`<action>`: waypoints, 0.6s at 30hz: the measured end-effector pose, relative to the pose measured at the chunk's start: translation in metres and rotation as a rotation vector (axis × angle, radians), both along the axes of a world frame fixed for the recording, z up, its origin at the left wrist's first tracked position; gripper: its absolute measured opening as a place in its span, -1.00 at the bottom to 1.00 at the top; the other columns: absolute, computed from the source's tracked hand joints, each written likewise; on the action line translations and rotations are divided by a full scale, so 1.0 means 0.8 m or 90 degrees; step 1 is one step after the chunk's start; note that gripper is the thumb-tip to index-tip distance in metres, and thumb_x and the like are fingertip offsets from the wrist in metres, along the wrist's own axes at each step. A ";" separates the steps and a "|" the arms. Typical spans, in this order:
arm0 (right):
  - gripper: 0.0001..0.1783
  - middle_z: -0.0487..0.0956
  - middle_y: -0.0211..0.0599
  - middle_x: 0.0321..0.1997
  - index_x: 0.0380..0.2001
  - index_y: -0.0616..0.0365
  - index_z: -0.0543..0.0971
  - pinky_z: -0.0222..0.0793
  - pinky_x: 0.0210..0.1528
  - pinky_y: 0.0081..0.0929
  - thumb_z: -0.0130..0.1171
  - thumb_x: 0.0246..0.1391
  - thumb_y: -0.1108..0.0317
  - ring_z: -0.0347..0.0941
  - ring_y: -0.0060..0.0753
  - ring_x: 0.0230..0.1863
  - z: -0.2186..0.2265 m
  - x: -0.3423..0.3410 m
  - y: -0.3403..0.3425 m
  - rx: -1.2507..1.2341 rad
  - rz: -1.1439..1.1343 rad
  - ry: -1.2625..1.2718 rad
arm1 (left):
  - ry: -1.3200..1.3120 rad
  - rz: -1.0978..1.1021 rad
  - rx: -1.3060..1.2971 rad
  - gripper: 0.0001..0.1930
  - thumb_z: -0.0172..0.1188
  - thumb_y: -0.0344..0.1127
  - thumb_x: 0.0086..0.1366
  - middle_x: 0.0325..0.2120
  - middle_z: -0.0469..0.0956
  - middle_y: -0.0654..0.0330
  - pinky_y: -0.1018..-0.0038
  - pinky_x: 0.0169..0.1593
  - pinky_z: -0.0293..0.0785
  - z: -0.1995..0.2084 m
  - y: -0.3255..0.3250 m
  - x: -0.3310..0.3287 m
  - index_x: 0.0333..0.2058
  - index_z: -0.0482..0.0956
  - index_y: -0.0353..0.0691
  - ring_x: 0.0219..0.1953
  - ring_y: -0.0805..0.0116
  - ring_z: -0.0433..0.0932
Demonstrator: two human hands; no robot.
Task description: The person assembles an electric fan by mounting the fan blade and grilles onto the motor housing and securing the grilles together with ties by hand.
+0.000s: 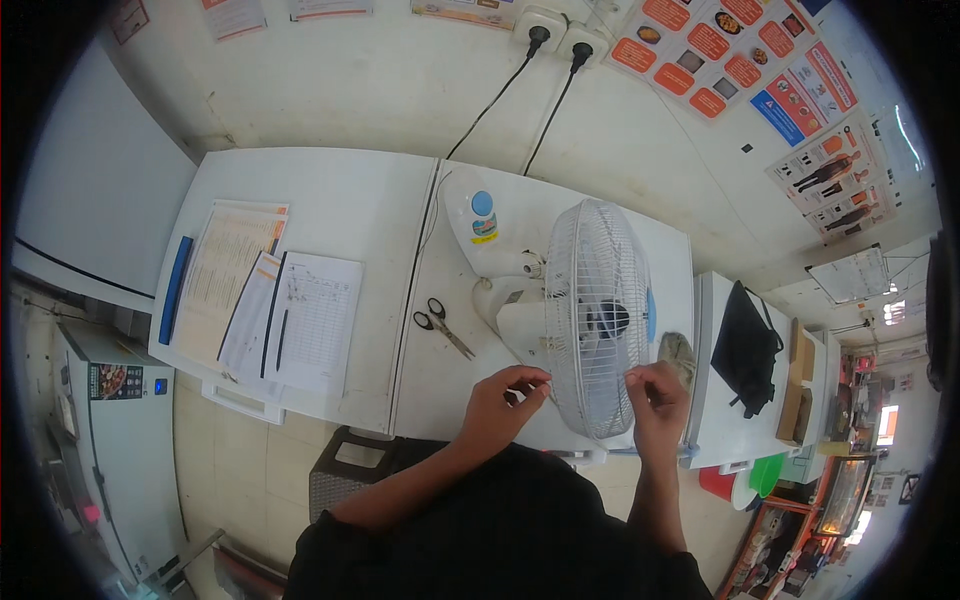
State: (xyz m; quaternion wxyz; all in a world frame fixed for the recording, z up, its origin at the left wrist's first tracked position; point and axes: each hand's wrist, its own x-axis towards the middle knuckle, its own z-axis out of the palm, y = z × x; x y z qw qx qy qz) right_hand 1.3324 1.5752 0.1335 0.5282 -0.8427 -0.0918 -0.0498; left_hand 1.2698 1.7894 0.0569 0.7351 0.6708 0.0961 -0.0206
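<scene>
A white desk fan [600, 310] with a round wire grille stands before me on the white top, its blades showing through the wires. My left hand [503, 408] is by the near left edge of the grille, thumb and forefinger pinched together. Across from it, my right hand [660, 405] has its fingertips closed at the grille's near right edge. I cannot make out what, if anything, either pinch holds. The fan's white base [522, 318] lies to the left. Further left is a pair of black-handled scissors [443, 328], blades slightly apart.
Behind the base lies a white bottle with a blue cap [482, 204]. Papers [325, 310] with a pen [282, 340] and a blue folder edge [177, 290] cover the left side. Two plugs [580, 52] trail cords down the wall. A black bag [745, 345] lies at right.
</scene>
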 end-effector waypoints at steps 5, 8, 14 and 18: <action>-0.96 0.56 -0.37 -0.39 -0.36 0.27 0.69 0.24 -0.34 -0.60 0.32 0.08 0.55 0.35 -0.63 -0.42 0.001 0.000 0.010 -0.041 0.015 0.019 | 0.008 0.000 0.009 -0.81 0.30 -0.35 0.34 -0.29 0.71 0.24 0.54 -0.22 0.46 0.002 -0.001 0.002 -0.11 0.70 -0.24 -0.25 0.50 0.62; -0.96 0.56 -0.35 -0.39 -0.36 0.27 0.69 0.27 -0.32 -0.57 0.33 0.07 0.55 0.38 -0.58 -0.40 0.001 -0.002 0.014 -0.072 0.033 0.019 | 0.009 -0.003 0.023 -0.81 0.30 -0.35 0.34 -0.29 0.71 0.22 0.52 -0.21 0.48 0.008 0.001 0.003 -0.11 0.71 -0.25 -0.25 0.49 0.63; -0.94 0.55 -0.27 -0.38 -0.36 0.26 0.69 0.34 -0.28 -0.52 0.33 0.05 0.56 0.44 -0.46 -0.38 0.001 -0.010 0.028 -0.113 0.040 -0.025 | 0.005 -0.005 -0.028 -0.84 0.33 -0.44 0.29 -0.30 0.72 0.20 0.50 -0.18 0.54 0.005 -0.005 0.001 -0.16 0.69 -0.30 -0.28 0.47 0.65; -0.86 0.55 -0.24 -0.35 -0.34 0.21 0.68 0.37 -0.27 -0.44 0.36 -0.02 0.60 0.48 -0.30 -0.32 -0.002 -0.018 0.040 -0.147 0.067 -0.140 | -0.094 0.038 0.061 -0.87 0.35 -0.50 0.25 -0.32 0.71 0.16 0.50 -0.18 0.57 0.022 -0.005 -0.003 -0.22 0.67 -0.32 -0.30 0.41 0.66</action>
